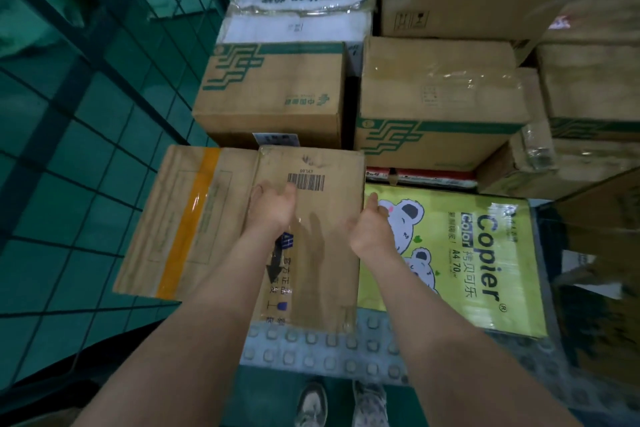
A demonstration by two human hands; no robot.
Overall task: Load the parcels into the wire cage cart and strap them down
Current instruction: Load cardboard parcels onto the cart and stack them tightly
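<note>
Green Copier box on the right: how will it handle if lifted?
The Copier box is probably heavy for its size: the print reads A4 70, which suggests paper reams. It is likely stiff and stable, since it lies flat with square edges. Its glossy face may be slippery.
</note>
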